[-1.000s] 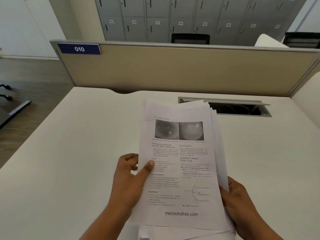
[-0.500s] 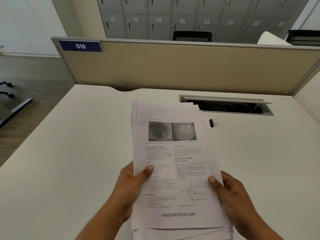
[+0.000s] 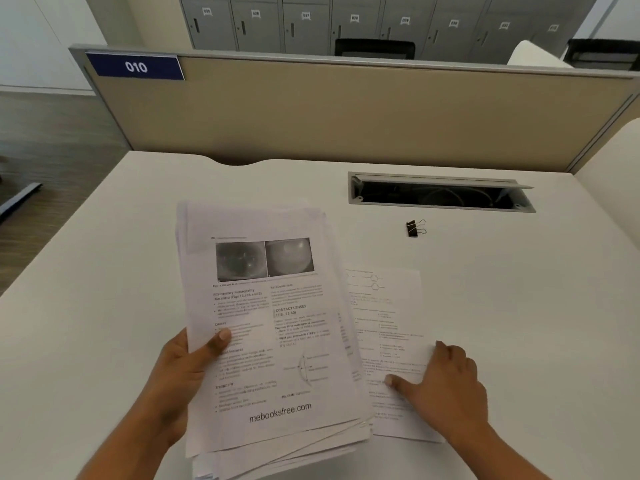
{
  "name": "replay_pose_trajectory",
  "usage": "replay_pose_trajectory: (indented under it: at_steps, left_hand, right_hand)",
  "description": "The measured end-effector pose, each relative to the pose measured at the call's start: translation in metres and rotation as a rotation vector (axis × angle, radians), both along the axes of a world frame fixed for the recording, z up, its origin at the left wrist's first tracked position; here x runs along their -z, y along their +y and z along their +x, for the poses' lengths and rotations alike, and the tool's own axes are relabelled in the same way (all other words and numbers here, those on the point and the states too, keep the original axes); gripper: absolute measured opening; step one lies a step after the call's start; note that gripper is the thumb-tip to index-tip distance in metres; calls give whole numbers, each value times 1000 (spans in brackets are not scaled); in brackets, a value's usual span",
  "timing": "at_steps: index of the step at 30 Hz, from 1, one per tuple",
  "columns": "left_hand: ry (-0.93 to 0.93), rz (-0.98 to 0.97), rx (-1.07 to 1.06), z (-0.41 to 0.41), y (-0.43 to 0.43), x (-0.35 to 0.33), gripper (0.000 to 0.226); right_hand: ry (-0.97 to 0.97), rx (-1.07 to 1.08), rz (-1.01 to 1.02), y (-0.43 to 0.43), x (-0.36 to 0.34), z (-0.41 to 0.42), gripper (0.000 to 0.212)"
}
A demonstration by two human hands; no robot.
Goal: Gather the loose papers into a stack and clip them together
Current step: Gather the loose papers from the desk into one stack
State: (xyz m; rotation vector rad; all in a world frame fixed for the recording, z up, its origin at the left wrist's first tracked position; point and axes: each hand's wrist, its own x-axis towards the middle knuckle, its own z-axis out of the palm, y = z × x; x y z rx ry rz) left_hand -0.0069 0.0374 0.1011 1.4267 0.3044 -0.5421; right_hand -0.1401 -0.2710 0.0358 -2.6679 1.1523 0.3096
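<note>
My left hand grips a thick stack of printed papers by its left edge, thumb on the top page, holding it tilted above the white desk. The stack's sheets are fanned unevenly at the bottom. To its right a single loose sheet lies flat on the desk, partly under the stack. My right hand rests on that sheet's lower right part, thumb and fingers touching the paper. A black binder clip lies alone on the desk beyond the loose sheet.
An open cable slot is cut into the desk behind the clip. A beige partition with a blue "010" label closes off the desk's far edge. Grey lockers stand behind it.
My right hand let go of the stack and dropped onto a loose sheet on the desk. My left hand swung the stack leftward, uncovering that sheet and more of the desk around the clip.
</note>
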Motion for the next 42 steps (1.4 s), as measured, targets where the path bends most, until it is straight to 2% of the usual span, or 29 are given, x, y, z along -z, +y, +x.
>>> replay_pose_trajectory:
  at_steps: [7, 11, 14, 18, 21, 24, 28, 32, 35, 39, 42]
  left_hand:
    - [-14, -32, -19, -2, 12, 7, 28]
    - [-10, -30, -50, -2, 19, 10, 21]
    - [-7, -35, -62, -3, 23, 14, 23]
    - [-23, -40, -53, -7, 24, 16, 37]
    - [-19, -32, -60, -7, 22, 16, 21]
    - [-8, -13, -74, -6, 21, 19, 21]
    - [-3, 6, -86, -3, 21, 21, 23]
    - [-3, 24, -97, 0, 23, 23, 21]
    - [0, 29, -103, 1, 23, 24, 19]
    - [14, 21, -94, 0, 14, 26, 21]
    - [23, 2, -78, -2, 2, 24, 22]
  right_hand:
    - [-45, 175, 30, -37, 1, 0, 79]
    - [-27, 209, 66, -53, 3, -4, 82]
    - [-78, 217, 147, -55, 4, -5, 77]
    - [-190, 262, 279, -60, 8, -7, 56]
    - [-302, 272, 335, -67, 14, -10, 30]
    - [-440, 324, 450, -73, 10, -15, 11]
    - [-629, 422, 632, -79, -6, -19, 17]
    - [-762, 559, 799, -80, -21, -24, 9]
    - [-859, 636, 979, -75, -34, -25, 18]
    - [-954, 559, 1136, -56, -57, -20, 26]
    - [-956, 424, 1150, -29, -67, -10, 47]
